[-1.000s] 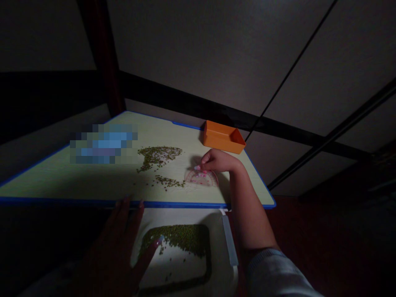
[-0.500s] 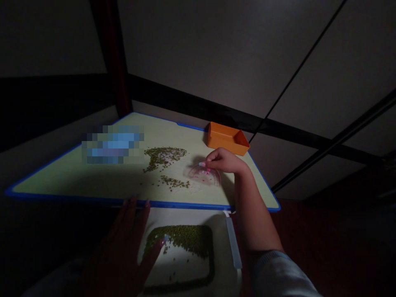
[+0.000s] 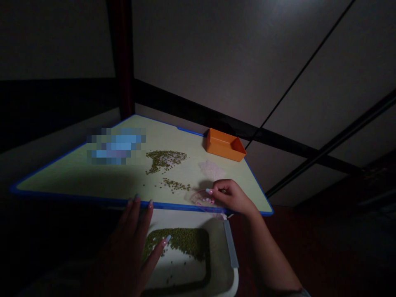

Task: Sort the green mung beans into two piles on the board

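Note:
My right hand (image 3: 230,196) pinches the edge of a clear, half-round plastic piece with pink marks, like a protractor (image 3: 200,201), at the near edge of a pale board (image 3: 93,181) with a blue rim. Just beyond it lies a patch of pale grains (image 3: 212,169). Green beans (image 3: 163,161), mixed with pale grains, are spread at the board's middle, with a smaller strip of them nearer me. My left hand (image 3: 133,239) is spread, fingertips at the board's near rim, thumb over a white container (image 3: 224,247) holding more green beans (image 3: 188,241).
An orange open box (image 3: 225,146) stands at the board's far right corner. A blurred-out blue item (image 3: 119,144) lies on its left side. Behind the board rises a grey panelled surface (image 3: 216,62); the surroundings are dark.
My right hand has drawn the clear half-round piece towards me to the board's near rim, and the pale patch now shows behind it. My left hand stays in about the same place.

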`<state>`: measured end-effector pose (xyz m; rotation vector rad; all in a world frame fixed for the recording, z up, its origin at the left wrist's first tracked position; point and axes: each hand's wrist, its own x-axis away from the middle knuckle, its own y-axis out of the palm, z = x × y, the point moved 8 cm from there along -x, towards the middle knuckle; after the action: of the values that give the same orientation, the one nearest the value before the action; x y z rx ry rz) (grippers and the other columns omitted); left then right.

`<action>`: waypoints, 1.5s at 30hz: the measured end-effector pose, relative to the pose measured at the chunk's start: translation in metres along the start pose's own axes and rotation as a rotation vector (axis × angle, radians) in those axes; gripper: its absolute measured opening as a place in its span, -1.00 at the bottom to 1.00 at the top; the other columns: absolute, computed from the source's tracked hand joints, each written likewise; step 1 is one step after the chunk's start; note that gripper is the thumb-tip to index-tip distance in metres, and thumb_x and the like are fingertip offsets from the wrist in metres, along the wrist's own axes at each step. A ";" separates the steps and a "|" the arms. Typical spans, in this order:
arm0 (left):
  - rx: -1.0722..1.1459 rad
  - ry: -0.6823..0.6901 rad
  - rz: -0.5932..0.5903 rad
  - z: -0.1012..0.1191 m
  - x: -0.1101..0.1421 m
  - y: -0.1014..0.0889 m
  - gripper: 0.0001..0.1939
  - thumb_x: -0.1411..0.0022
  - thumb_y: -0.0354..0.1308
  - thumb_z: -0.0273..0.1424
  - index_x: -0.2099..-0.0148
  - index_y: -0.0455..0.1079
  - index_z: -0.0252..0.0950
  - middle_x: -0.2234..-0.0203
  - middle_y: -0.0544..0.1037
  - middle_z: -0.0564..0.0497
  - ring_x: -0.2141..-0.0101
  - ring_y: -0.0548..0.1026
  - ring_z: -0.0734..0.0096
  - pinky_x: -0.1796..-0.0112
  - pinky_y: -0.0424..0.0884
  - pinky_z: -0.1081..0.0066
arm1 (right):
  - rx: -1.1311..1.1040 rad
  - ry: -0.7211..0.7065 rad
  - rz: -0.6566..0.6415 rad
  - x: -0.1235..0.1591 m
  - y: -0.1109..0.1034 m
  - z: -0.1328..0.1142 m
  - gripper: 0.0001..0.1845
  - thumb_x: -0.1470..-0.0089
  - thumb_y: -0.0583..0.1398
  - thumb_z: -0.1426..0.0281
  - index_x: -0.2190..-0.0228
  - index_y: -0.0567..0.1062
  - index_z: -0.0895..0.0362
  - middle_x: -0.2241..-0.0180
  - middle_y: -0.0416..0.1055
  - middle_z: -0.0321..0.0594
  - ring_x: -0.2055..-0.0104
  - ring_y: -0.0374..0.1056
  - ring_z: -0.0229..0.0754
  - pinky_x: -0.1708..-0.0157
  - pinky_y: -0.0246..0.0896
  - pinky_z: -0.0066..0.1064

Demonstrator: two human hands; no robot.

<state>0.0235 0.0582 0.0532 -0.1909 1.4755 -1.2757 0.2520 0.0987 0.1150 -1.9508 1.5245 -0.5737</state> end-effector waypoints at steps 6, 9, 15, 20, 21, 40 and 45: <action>0.000 0.006 0.009 -0.003 0.001 0.002 -0.23 -0.20 -0.07 -0.09 -0.33 -0.10 -0.39 -0.33 -0.05 -0.33 -0.28 0.02 -0.11 -0.10 0.26 0.00 | 0.082 0.012 0.027 -0.011 0.013 0.011 -0.56 -0.11 0.13 0.12 0.64 0.32 0.15 0.64 0.17 -0.33 0.55 0.03 -0.32 0.54 -0.12 -0.46; -0.013 0.012 0.016 -0.002 0.000 0.000 -0.24 -0.20 -0.06 -0.10 -0.33 -0.11 -0.37 -0.33 -0.04 -0.31 -0.29 0.01 -0.08 -0.10 0.27 0.04 | 0.139 0.025 0.061 -0.015 0.012 0.015 -0.58 -0.10 0.13 0.14 0.64 0.33 0.14 0.65 0.17 -0.33 0.56 0.03 -0.31 0.54 -0.13 -0.46; 0.012 -0.008 0.001 -0.002 0.000 0.001 -0.24 -0.21 -0.09 -0.06 -0.33 -0.12 -0.35 -0.32 -0.04 -0.32 -0.29 0.00 -0.09 -0.10 0.26 0.02 | 0.270 0.067 0.089 -0.020 0.004 0.018 -0.57 -0.12 0.12 0.15 0.64 0.34 0.15 0.67 0.19 -0.32 0.58 0.04 -0.32 0.56 -0.16 -0.46; 0.010 -0.018 -0.008 -0.001 0.000 0.003 -0.22 -0.23 -0.15 -0.02 -0.34 -0.16 -0.37 -0.29 0.02 -0.38 -0.28 0.03 -0.13 -0.07 0.29 -0.05 | 0.418 0.065 0.156 -0.021 -0.006 0.015 -0.60 -0.15 0.11 0.24 0.63 0.38 0.18 0.63 0.28 -0.29 0.57 0.07 -0.35 0.53 -0.16 -0.48; 0.007 -0.014 -0.006 -0.001 0.000 0.003 -0.22 -0.23 -0.16 -0.01 -0.34 -0.17 -0.37 -0.29 0.02 -0.39 -0.27 0.03 -0.15 -0.06 0.30 -0.05 | 0.430 0.065 0.160 -0.021 -0.007 0.015 -0.60 -0.15 0.11 0.24 0.63 0.39 0.19 0.63 0.29 -0.29 0.56 0.07 -0.36 0.53 -0.16 -0.48; -0.020 0.018 0.045 -0.001 0.002 0.001 -0.20 -0.22 -0.14 -0.01 -0.35 -0.16 -0.39 -0.32 -0.03 -0.33 -0.27 0.05 -0.13 -0.05 0.33 -0.01 | 0.367 0.074 0.169 -0.026 -0.016 0.034 -0.59 -0.15 0.10 0.21 0.62 0.40 0.19 0.66 0.25 -0.31 0.59 0.04 -0.35 0.56 -0.14 -0.48; -0.020 0.015 0.036 0.000 0.002 0.002 -0.20 -0.22 -0.13 -0.03 -0.36 -0.19 -0.36 -0.34 -0.07 -0.29 -0.28 0.04 -0.11 -0.05 0.33 0.00 | 0.405 0.078 0.201 -0.021 -0.021 0.037 -0.56 -0.16 0.08 0.20 0.64 0.37 0.19 0.66 0.27 -0.29 0.58 0.07 -0.34 0.55 -0.13 -0.48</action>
<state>0.0238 0.0578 0.0506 -0.1676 1.4982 -1.2362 0.2858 0.1294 0.1032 -1.4678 1.4917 -0.8066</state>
